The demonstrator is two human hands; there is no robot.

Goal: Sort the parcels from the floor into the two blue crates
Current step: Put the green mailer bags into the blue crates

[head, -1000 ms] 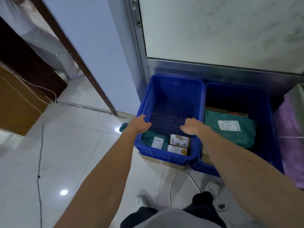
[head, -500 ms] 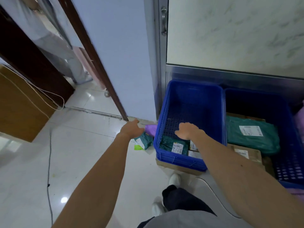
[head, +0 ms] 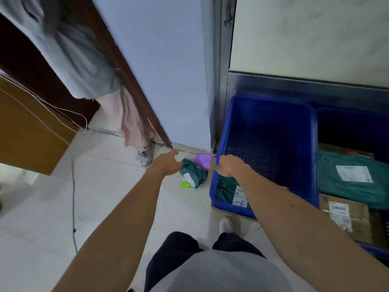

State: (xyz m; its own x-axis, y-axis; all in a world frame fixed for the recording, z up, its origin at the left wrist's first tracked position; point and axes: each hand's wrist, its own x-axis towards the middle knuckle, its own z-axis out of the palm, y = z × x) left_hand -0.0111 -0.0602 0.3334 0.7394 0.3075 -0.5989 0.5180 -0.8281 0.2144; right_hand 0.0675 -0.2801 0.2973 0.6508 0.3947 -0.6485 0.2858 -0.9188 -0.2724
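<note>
Left hand [head: 166, 164] loose-fingered and empty, poised over green parcel [head: 192, 173] on floor [head: 105, 197] beside left blue crate [head: 271, 114]; right hand [head: 229, 165] at crate rim, grip unclear. Pickup stage; next, firm grasp, lift into crate.

green parcel [head: 192, 172] on floor — beside blue crate [head: 271, 116]

crates [head: 267, 123]: blue perforated plastic | floor [head: 42, 207]: glossy tile | parcel [head: 192, 173]: green, likely plastic film
</note>
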